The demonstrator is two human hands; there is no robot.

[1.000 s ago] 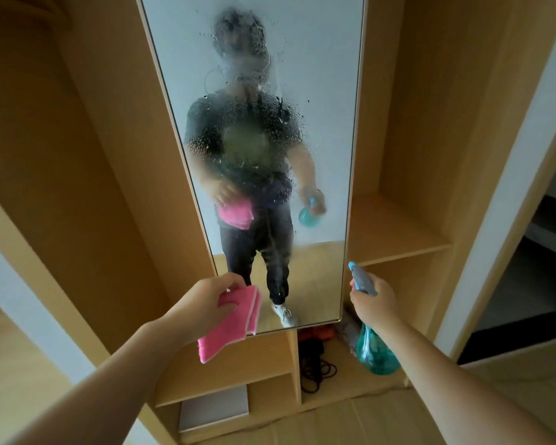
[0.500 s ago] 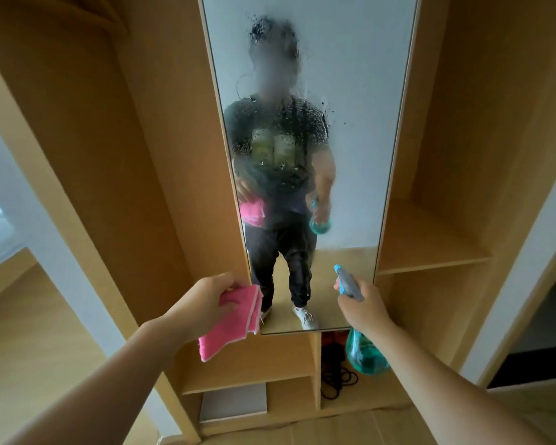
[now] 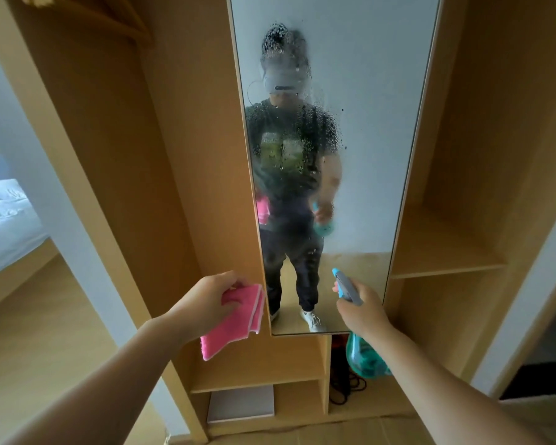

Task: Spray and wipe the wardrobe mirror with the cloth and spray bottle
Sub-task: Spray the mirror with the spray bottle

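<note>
A tall narrow mirror is set in the light wooden wardrobe. Its middle is fogged with spray droplets, and a person's reflection shows in it. My left hand grips a folded pink cloth just left of the mirror's lower corner, apart from the glass. My right hand holds a teal spray bottle by its neck, with the grey and blue nozzle pointing up at the mirror's lower part.
Open wooden shelves stand right of the mirror. Low cubbies beneath hold a white flat box and black cables. A bed with white sheets lies at the far left, past a white wall edge.
The view has swung left, so the mirror now sits further right in frame and the bed has come into sight. Both hands keep their hold on cloth and bottle at about the same height.
</note>
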